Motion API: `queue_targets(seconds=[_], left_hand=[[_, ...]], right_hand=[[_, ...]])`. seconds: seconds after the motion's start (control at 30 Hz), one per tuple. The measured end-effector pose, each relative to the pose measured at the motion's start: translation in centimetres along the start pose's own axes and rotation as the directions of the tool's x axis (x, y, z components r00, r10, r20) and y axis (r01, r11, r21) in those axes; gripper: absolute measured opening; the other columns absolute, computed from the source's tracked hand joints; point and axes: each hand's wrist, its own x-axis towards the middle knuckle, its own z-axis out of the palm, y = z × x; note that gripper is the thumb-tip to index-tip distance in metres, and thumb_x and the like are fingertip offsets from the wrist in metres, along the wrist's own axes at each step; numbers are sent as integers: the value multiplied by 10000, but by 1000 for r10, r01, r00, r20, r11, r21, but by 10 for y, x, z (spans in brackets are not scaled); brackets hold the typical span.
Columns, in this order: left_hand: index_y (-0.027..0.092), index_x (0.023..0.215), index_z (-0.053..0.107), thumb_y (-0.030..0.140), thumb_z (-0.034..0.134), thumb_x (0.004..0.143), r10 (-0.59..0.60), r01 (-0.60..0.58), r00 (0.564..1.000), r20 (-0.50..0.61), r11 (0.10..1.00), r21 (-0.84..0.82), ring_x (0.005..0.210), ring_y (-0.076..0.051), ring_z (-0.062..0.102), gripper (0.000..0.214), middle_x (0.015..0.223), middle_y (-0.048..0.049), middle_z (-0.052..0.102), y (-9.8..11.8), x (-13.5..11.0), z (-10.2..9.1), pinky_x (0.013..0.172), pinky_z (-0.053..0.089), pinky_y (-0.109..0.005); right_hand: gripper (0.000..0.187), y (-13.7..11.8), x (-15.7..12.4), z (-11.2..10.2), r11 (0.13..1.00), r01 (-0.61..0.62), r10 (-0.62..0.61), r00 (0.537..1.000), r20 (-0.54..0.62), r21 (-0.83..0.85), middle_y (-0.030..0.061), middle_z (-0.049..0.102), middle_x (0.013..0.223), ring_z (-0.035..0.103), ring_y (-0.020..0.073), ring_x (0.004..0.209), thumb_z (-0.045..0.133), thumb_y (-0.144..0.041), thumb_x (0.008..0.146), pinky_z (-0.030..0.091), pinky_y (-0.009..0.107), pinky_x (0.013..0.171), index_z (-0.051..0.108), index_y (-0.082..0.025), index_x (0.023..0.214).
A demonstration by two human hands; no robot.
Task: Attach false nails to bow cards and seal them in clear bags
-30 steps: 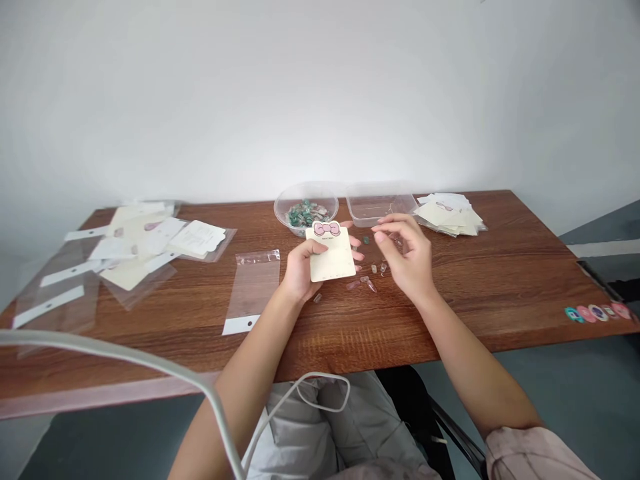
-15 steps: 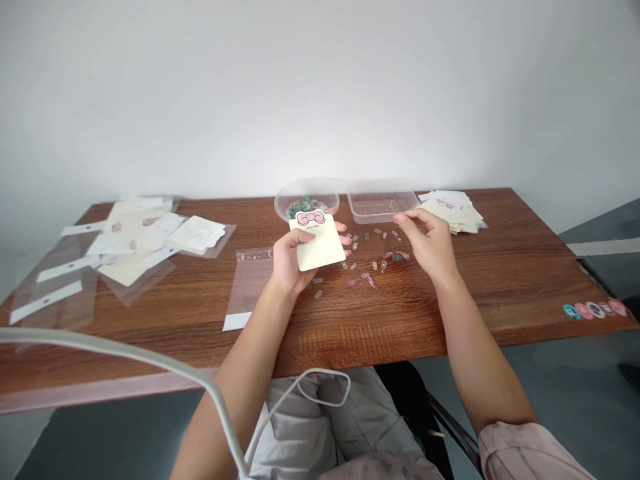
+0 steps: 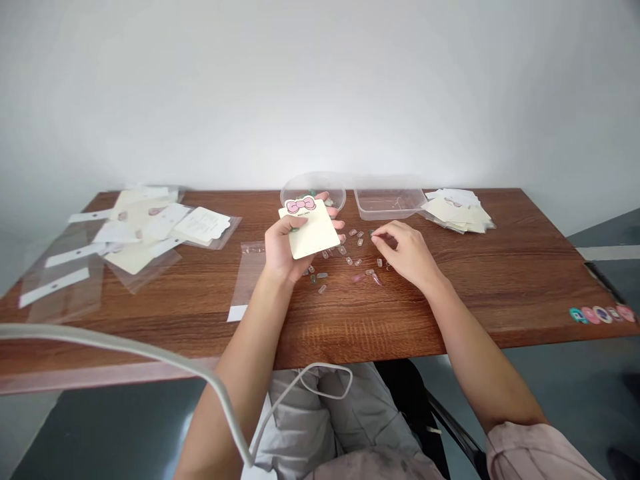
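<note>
Holding a flat cream card with a pink bow [image 3: 316, 232] over the brown wooden table [image 3: 190, 303], the left hand [image 3: 281, 250] goes thumb-front, fingers spread behind. Solid. Right hand [image 3: 406, 253] nearly pinches beside small glossy pieces [image 3: 377, 280]; can't tell if one's caught. I'd go light, edges only.

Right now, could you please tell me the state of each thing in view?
Card: held in the left hand, tilted.
Right hand: fingers bent, close to the table; any hold unclear.
Small pieces: loose, scattered on the table.
Round container: holding more pieces, partly hidden.
Rectangular container: few contents visible.
Clear bag: lying flat, partly hidden.
Left pile: bags and cards overlapping.
Right pile: cards stacked unevenly.
Cable: slack, curved.
</note>
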Motion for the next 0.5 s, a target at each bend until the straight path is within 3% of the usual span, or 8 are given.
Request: queue_targets(seconds=[0.27,0.5], left_hand=[[118,1463,546,198,542,784,51,-51,999,-1,998,-47,827,-266,756,684,981,-101,759,3,-1,-6,802,634,-437],[83,1384,601,206,550,756,27,-27,1000,-9,999,-39,1057,-352,759,642,1063,-141,772,2,0,-6,900,630,-491]], right_hand=[[128,-24,-10,27,962,269,-272,957,99,50,68,716,1024,661,249,975,590,-202,1002,537,449,895,714,-232,983],[126,-54,-20,51,910,413,-411,897,166,22,88,689,1069,640,254,990,630,-245,999,515,471,919,754,-233,1015]])
